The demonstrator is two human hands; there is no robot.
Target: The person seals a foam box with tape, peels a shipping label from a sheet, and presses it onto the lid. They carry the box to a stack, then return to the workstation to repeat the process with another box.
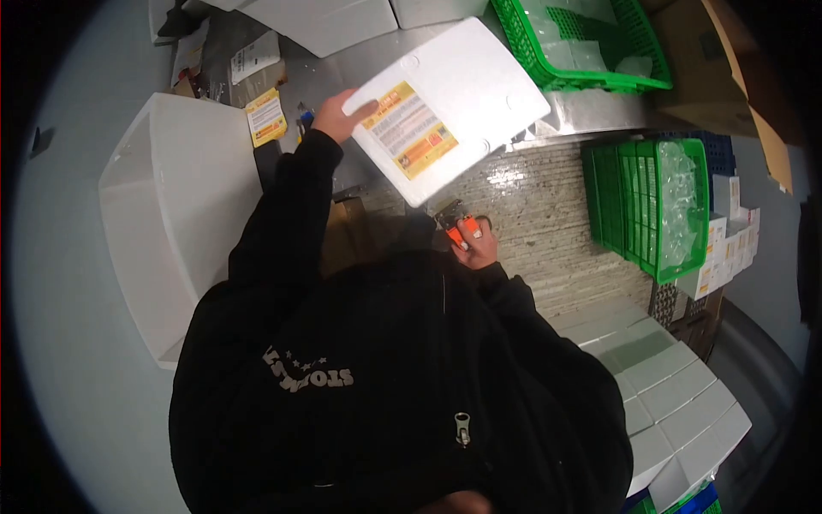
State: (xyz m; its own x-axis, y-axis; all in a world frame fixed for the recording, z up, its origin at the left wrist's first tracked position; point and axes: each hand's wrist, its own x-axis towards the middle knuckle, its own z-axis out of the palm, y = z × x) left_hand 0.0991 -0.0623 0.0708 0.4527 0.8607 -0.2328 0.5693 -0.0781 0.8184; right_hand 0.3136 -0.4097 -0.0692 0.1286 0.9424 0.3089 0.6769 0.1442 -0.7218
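Holding labelled foam lid (454,98), green basket (655,206) stocked

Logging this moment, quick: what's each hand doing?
Left hand: gripping the white foam lid by its corner.
Right hand: closed on an orange-handled tool.

Lid (449,103) lies between box (184,214) and basket (655,206).

The label (405,130) print on the lid (449,103) is too small to read. The right hand (475,242) hides most of the orange tool (461,228). The far green basket (591,43) runs off the top edge. The near stacked boxes (676,411) vanish into the dark rim.
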